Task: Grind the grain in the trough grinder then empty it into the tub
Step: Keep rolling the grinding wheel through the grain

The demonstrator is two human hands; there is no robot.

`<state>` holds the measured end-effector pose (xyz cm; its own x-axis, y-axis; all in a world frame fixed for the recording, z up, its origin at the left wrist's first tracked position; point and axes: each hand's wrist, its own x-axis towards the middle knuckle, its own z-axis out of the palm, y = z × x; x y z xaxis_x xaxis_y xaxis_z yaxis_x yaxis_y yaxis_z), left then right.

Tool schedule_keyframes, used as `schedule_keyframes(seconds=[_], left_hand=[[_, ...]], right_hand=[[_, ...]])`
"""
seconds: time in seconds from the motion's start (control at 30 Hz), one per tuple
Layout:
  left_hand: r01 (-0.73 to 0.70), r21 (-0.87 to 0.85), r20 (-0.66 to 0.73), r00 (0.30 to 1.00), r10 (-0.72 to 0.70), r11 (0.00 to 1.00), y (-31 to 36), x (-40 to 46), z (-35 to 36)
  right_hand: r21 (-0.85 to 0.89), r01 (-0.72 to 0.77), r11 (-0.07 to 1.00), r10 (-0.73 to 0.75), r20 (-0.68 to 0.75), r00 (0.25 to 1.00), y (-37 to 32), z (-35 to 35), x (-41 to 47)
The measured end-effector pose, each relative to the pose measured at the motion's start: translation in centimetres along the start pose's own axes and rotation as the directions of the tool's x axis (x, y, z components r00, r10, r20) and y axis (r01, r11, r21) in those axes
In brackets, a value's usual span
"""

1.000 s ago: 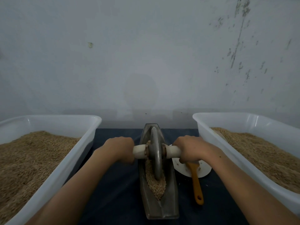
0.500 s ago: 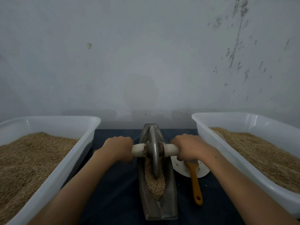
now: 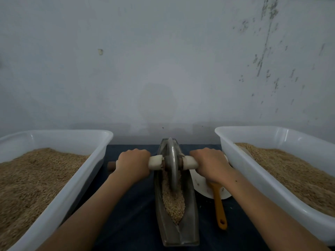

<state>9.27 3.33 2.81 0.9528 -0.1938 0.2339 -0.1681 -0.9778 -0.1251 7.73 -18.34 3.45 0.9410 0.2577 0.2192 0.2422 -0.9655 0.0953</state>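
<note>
Rolled toward the frame's top, our grinding wheel rides the trough grinder; left hand and right hand grip its axle handles. We're mid-grind; next we draw it back through the grain.

Trough grinder: your long grey metal boat lies lengthwise between the tubs.
Wheel: upright in its far half.
Grain: tan kernels heaped inside.
Tubs: white, grain-filled, flanking.

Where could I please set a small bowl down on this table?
Bare cloth between the left tub and the trough is free. Right of the trough is crowded: a plate and an orange-handled tool fill the gap to the right tub.
</note>
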Motion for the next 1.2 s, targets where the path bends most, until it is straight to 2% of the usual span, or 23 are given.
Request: schedule_keyframes(seconds=[0.1,0.27,0.37,0.47,0.63,0.7,0.8,0.9,1.03,1.13,1.2], left_hand=[[-0.011,0.003,0.04,0.999,0.01,1.0,0.0,0.0,-0.1],[-0.03,-0.036,0.287,0.957,0.039,0.999,-0.2,-0.2,-1.1],[-0.037,-0.052,0.336,0.94,0.052,0.998,-0.2,-0.3,-1.3],[-0.029,-0.035,0.293,0.955,0.037,0.999,-0.2,-0.2,-1.1],[0.003,-0.011,0.03,1.0,-0.003,1.0,-0.1,0.1,0.0],[0.004,-0.009,-0.036,0.999,-0.005,1.0,0.0,0.1,0.3],[-0.01,0.007,-0.004,1.0,0.01,1.0,0.0,0.2,0.3],[-0.032,-0.002,0.147,0.989,0.032,0.999,-0.3,0.2,-0.2],[-0.036,-0.099,0.353,0.933,0.069,0.994,-0.6,0.1,-0.8],[-0.025,-0.079,0.328,0.943,0.05,0.997,-0.5,0.0,-1.0],[-0.012,-0.039,0.245,0.969,0.021,0.999,-0.3,0.0,-0.8]], right_hand=[[-0.003,0.008,1.0,-0.008,0.042,0.999,0.1,-0.1,0.0],[0.025,0.026,0.999,-0.033,0.33,0.943,0.3,-1.7,-0.2],[0.096,-0.012,0.995,-0.03,0.419,0.908,0.5,-1.9,-0.3],[0.073,0.007,0.997,-0.033,0.365,0.93,0.5,-1.6,-0.2],[0.014,0.014,1.0,-0.014,0.039,0.999,0.3,0.0,0.1],[0.027,0.002,1.0,-0.001,-0.021,1.0,0.2,0.4,0.2],[0.019,0.006,1.0,-0.007,0.026,1.0,0.4,0.3,0.1],[0.006,0.034,0.999,-0.035,0.182,0.983,0.5,-0.7,0.0],[0.032,0.025,0.999,-0.035,0.376,0.926,0.4,-1.8,-0.2],[0.062,0.003,0.998,-0.027,0.397,0.917,0.5,-1.8,-0.2],[0.041,0.017,0.999,-0.029,0.319,0.947,0.5,-1.4,-0.1]])
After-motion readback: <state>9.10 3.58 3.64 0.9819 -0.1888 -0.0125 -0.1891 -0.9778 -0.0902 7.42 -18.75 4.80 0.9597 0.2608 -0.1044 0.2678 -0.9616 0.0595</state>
